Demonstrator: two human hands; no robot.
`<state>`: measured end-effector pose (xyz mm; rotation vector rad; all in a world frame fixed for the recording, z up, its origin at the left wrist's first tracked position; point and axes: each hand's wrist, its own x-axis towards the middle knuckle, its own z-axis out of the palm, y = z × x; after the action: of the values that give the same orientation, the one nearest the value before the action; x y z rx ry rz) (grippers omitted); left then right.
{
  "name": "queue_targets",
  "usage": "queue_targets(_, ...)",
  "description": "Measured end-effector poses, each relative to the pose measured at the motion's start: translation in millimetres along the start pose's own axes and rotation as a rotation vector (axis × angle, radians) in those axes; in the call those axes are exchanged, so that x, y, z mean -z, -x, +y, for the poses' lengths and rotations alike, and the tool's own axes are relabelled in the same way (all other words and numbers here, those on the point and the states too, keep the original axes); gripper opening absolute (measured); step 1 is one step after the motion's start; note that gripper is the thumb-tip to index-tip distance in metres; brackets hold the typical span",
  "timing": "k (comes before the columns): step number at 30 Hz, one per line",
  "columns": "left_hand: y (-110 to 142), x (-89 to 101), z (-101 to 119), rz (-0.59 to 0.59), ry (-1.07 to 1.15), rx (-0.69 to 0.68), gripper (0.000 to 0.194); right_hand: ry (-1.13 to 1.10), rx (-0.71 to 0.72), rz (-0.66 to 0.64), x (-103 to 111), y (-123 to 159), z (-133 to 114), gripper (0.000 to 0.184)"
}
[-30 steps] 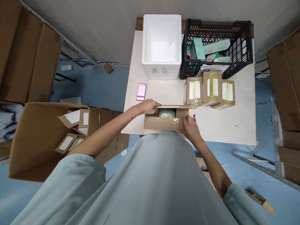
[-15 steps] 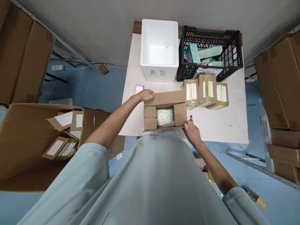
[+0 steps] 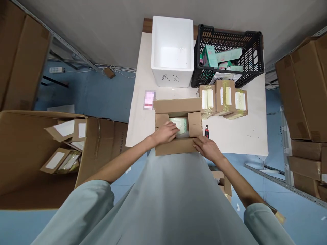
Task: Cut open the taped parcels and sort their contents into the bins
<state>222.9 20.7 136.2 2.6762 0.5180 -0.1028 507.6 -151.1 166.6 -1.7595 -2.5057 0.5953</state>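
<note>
An open cardboard box stands at the table's front edge, its flaps folded outward. Inside lies a pale green package, partly covered by my left hand. That hand reaches over the box's left side with its fingers extended towards the package; whether they touch it I cannot tell. At the front right corner, my right hand grips the front flap, fingers on top. A red and black utility knife lies on the table just beyond the right hand, blade pointing away from me.
Behind the box stand a white foam box and a black crate holding green cartons. Several taped parcels sit to the right. A phone lies left on the table. A large carton with parcels is at my left.
My left hand has left the back flap and come forward to the box opening. The front flap now lies folded outward. The utility knife has been let go beside my right hand.
</note>
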Motion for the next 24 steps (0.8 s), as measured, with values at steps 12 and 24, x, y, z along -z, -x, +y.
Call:
queue_targets(12,51,21.9,29,0.021,-0.006,0.126,0.047,0.212,0.032,-0.274,46,-66,1,0.054)
queue_targets(24,102,0.4,41,0.025,0.11,0.479,0.068,0.055,0.229,-0.224,-4,-85,21,0.078)
